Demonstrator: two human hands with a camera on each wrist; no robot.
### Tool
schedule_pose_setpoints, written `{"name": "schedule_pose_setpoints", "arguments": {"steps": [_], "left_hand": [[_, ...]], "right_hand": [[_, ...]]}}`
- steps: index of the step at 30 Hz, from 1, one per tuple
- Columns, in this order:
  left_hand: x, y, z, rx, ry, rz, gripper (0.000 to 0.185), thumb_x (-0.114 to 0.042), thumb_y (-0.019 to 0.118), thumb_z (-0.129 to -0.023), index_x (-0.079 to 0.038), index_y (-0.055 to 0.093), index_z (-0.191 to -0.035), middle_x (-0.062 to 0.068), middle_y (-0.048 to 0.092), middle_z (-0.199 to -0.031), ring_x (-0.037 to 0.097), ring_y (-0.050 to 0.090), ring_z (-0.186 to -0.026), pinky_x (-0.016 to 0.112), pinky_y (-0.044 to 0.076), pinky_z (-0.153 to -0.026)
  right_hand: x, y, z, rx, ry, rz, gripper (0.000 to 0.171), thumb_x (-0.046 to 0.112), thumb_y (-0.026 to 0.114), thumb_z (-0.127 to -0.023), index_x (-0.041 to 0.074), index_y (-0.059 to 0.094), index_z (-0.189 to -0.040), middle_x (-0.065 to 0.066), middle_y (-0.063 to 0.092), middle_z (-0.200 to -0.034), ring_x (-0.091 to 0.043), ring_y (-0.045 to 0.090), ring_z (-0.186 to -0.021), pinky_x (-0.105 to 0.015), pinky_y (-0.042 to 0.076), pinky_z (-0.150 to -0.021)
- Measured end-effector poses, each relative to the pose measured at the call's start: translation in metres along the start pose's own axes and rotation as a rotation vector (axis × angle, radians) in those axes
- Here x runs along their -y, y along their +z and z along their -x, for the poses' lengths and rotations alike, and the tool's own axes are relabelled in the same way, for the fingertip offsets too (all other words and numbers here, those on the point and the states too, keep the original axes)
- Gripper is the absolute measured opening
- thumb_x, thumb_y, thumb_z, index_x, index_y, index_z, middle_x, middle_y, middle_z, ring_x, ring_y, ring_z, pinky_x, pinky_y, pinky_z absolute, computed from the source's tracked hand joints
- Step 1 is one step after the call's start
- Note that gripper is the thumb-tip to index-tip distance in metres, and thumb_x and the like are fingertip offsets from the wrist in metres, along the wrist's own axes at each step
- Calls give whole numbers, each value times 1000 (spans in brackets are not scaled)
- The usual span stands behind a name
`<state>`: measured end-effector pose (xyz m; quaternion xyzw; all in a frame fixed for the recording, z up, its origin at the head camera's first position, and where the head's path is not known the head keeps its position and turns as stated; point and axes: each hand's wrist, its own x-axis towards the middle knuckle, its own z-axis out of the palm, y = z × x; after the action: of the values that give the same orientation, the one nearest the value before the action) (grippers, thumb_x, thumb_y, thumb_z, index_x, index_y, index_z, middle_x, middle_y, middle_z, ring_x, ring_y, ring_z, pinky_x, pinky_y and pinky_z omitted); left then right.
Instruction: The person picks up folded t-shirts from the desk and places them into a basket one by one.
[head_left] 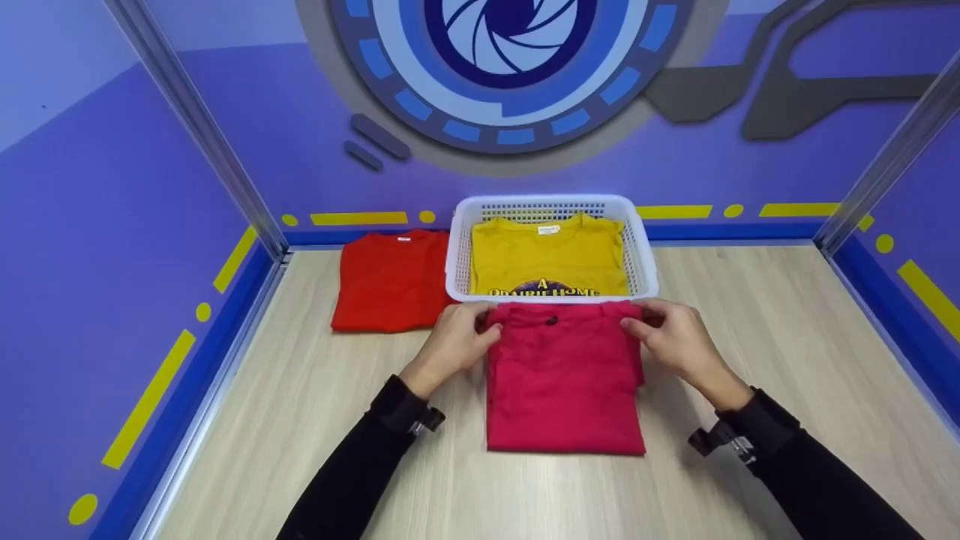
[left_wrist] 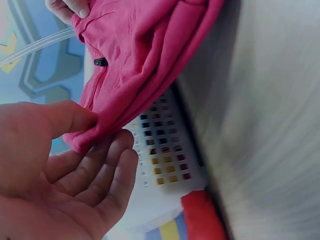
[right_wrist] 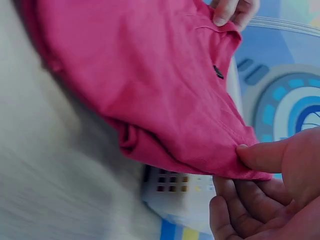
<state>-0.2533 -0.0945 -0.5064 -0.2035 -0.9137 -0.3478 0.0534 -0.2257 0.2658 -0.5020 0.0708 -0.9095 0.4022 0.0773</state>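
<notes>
Both hands, left (head_left: 457,337) and right (head_left: 671,337), pinch pink shirt (head_left: 566,382) far corners; thin grip could slip, unfolding it beside basket (head_left: 459,255).

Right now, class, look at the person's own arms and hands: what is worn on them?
Both arms wear long black sleeves reaching the wrists. The left hand and right hand are bare, with no gloves or rings visible. At each wrist sits a small dark device with a clip-like metal part, attached near the cuff.

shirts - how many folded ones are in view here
3: a pink shirt on the table held by both hands, a yellow shirt in the white basket, a red shirt left of it. More may lie underneath.
</notes>
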Motion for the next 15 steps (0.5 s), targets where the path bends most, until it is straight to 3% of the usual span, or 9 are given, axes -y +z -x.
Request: {"name": "schedule_pose_setpoints", "arguments": {"steps": [5, 8, 15], "left_hand": [[-9, -10, 1, -32, -4, 94, 27, -13, 78, -98, -7, 77, -124, 6, 80, -96, 14, 72, -83, 29, 62, -80], [-15, -14, 3, -30, 0, 135, 28, -14, 78, -97, -9, 72, -125, 5, 79, -93, 14, 74, -82, 28, 63, -79], [-22, -27, 7, -43, 32, 142, 43, -13, 77, -96, -6, 70, -138, 6, 77, -93, 15, 74, -83, 30, 64, -81]], "right_hand": [[10, -11, 0, 13, 9, -35, 37, 16, 82, -101, 3, 77, -135, -18, 82, -111, -27, 75, -98, -13, 53, -79], [16, -17, 2, 17, 16, -43, 37, 18, 83, -100, 5, 77, -135, -17, 83, -111, -25, 75, -97, -15, 53, -78], [24, -29, 3, 2, 11, -57, 33, 18, 85, -99, 9, 74, -128, -11, 84, -102, -12, 73, -90, -16, 52, -78]]}}
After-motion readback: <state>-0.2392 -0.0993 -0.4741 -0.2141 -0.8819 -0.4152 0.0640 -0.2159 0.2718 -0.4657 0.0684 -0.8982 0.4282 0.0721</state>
